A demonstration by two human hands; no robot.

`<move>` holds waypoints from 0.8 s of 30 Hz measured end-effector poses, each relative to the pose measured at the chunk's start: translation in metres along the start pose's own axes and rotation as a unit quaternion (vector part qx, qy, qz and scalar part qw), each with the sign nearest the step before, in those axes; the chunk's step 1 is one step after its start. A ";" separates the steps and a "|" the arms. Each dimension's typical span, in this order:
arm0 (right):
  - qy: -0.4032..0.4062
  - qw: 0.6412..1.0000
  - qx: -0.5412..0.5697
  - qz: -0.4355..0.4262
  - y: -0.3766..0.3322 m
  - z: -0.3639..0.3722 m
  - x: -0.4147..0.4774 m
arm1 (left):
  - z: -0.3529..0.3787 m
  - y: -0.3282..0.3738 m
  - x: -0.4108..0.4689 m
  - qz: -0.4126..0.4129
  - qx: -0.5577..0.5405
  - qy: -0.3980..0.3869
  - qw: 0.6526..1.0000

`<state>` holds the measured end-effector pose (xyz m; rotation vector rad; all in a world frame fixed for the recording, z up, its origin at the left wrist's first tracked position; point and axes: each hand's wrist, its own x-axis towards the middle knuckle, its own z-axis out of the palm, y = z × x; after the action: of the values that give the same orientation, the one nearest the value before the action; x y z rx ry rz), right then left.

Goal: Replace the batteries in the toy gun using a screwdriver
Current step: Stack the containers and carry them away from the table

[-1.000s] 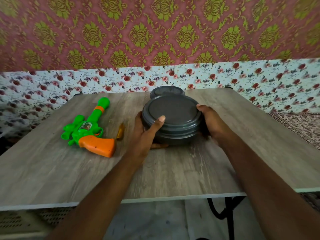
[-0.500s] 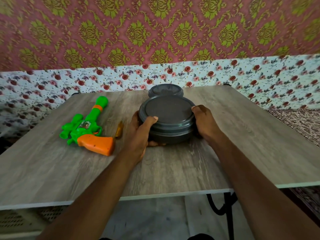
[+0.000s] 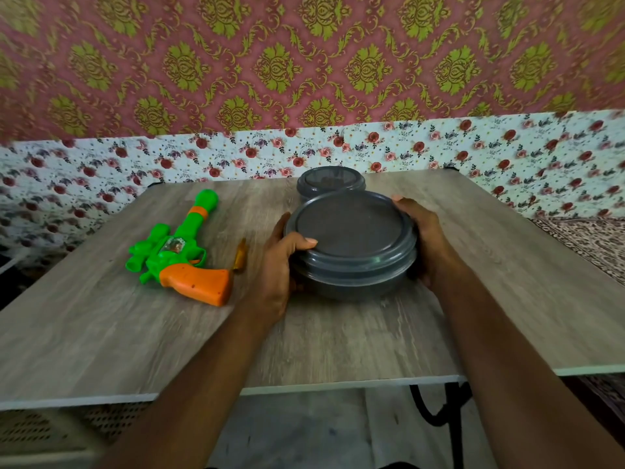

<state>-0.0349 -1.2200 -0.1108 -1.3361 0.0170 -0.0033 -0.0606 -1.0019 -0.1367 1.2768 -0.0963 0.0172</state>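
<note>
On the table (image 3: 338,350), a smaller container (image 3: 330,181) stands at twelve o'clock from the large container (image 3: 350,238). The toy gun (image 3: 176,252) lies at nine o'clock, the screwdriver (image 3: 240,257) between.

One wooden table (image 3: 101,326); one green and orange toy gun (image 3: 179,252); one small amber object (image 3: 240,257), too small to identify; two round grey lidded containers, a large container (image 3: 351,242) and a small container (image 3: 330,181) behind it; two bare hands, the left hand (image 3: 277,265) and the right hand (image 3: 422,231).

glossy plastic toy gun (image 3: 176,252) (green, orange), matt wood-grain table (image 3: 101,333).
</note>
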 end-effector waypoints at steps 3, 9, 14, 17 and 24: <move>-0.021 0.999 0.028 0.035 0.000 -0.009 -0.002 | -0.001 -0.001 0.000 0.003 0.007 -0.008 1.000; 0.069 0.996 0.026 0.044 0.008 0.001 0.005 | 0.003 -0.003 -0.004 -0.029 0.026 0.043 0.998; 0.027 0.999 0.015 0.035 0.003 -0.003 -0.001 | 0.002 -0.002 -0.002 -0.002 0.029 0.038 0.999; -0.032 0.999 0.020 0.039 -0.002 -0.008 -0.006 | 0.001 0.000 -0.003 0.014 0.023 0.034 0.999; -0.015 0.999 0.024 0.045 -0.005 -0.009 -0.012 | 0.002 0.001 -0.004 0.008 0.049 0.015 0.999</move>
<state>-0.0472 -1.2298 -0.1075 -1.2861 0.0505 0.0920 -0.0647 -1.0037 -0.1350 1.3738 -0.0791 0.0553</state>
